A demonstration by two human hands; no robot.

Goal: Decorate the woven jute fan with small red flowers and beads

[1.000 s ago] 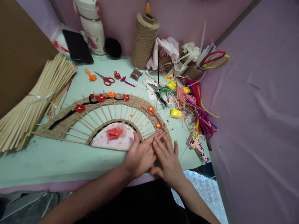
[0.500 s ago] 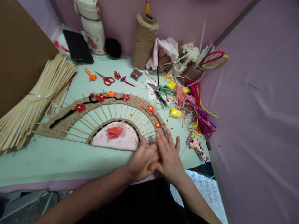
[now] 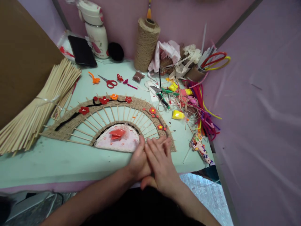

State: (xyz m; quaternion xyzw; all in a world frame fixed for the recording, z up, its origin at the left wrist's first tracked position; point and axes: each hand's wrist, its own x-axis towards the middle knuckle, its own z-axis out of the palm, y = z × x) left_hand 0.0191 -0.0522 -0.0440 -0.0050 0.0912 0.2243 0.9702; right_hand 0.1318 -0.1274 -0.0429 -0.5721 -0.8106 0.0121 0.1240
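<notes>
A half-round woven fan (image 3: 77, 117) of jute and wooden spokes lies flat on the pale green table (image 3: 47, 163), trimmed with red and orange flowers and a black cord. A pink fabric half-circle (image 3: 118, 141) fills its centre. My right hand (image 3: 160, 164) lies flat, fingers stretched out, over my left hand (image 3: 137, 160), at the fan's lower right corner. My left hand is also flat, its thumb touching the pink fabric edge and its fingertips on the spokes. Neither hand holds anything.
A bundle of bamboo sticks (image 3: 37, 103) lies at left. Red scissors (image 3: 108, 82), a jute spool (image 3: 145, 44), a white bottle (image 3: 96, 31), a black phone (image 3: 82, 50), green pliers (image 3: 162, 92) and a heap of pipe cleaners (image 3: 202, 110) crowd the back and right. Purple cloth walls enclose the table.
My right hand slid left and now covers my left hand; both hands drew slightly back toward me along the fan's right end.
</notes>
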